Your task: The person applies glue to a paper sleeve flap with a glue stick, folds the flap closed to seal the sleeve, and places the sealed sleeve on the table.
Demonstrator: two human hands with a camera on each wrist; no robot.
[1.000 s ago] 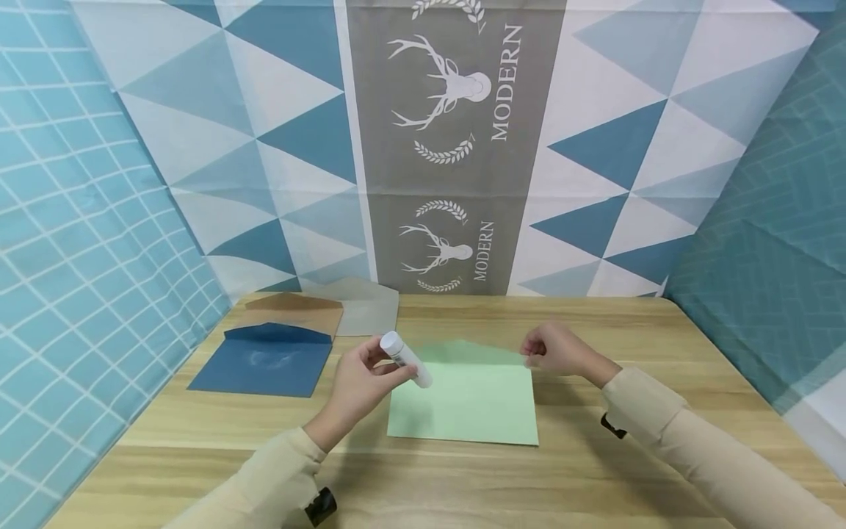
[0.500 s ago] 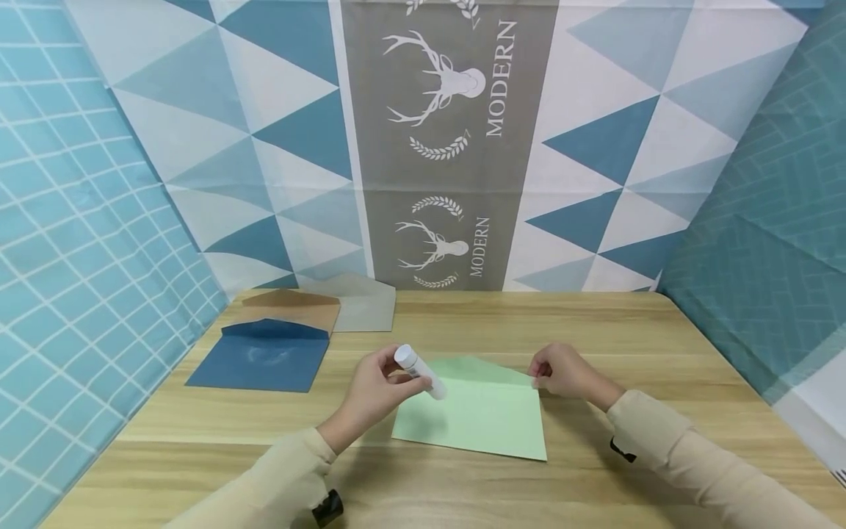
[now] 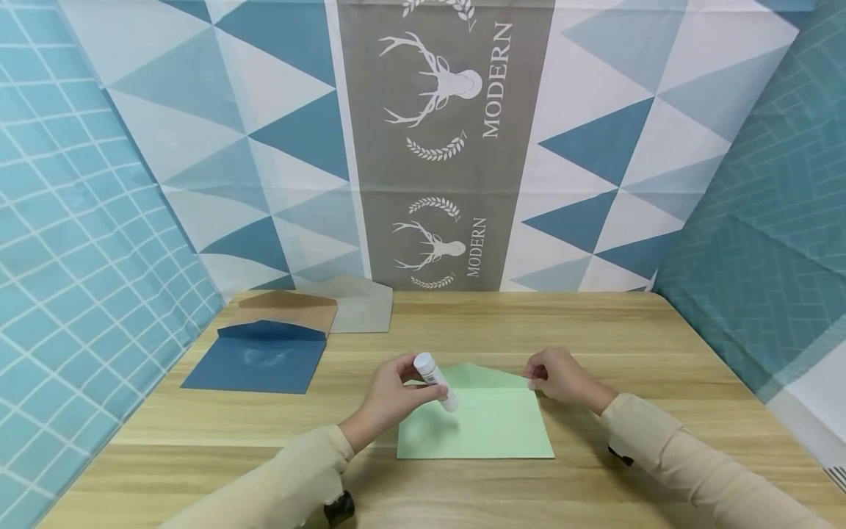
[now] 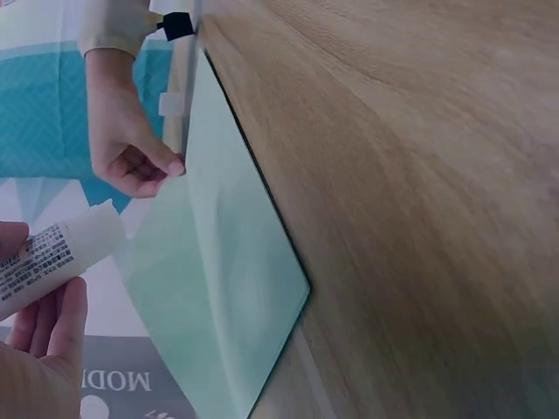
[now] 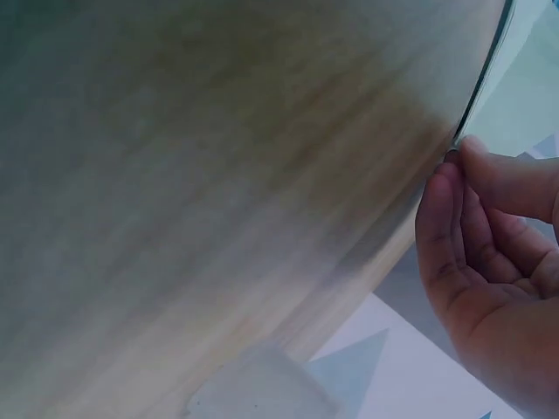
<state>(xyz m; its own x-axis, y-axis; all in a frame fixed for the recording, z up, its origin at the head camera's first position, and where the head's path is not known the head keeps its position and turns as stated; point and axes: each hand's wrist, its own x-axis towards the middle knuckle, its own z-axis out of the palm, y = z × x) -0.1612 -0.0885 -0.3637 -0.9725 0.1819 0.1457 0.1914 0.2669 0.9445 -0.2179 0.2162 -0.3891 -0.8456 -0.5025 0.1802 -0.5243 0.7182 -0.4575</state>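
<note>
In the head view my left hand [image 3: 390, 400] grips a white glue stick [image 3: 432, 376], holding it tilted above the left part of a pale green envelope [image 3: 485, 426]. Printed text shows on the glue stick [image 4: 48, 262] in the left wrist view, where thumb and fingers close round it. The envelope lies on the table with its pointed flap [image 3: 472, 375] opened away from me. My right hand [image 3: 558, 375] pinches the envelope's right edge near the flap fold. Seen from the right wrist, thumb and forefinger meet at the envelope's edge [image 5: 502, 105].
On the left of the wooden table [image 3: 264, 441] lies a dark blue envelope [image 3: 254, 364] with whitish smears on it. Behind it are a brown envelope [image 3: 291, 312] and a grey envelope [image 3: 363, 308], partly overlapping. A patterned cloth [image 3: 449, 147] hangs along the back edge.
The green envelope has shifted toward me and slightly right, with my right hand at its edge. My left hand has moved right and nearer, carrying the glue stick over the envelope.
</note>
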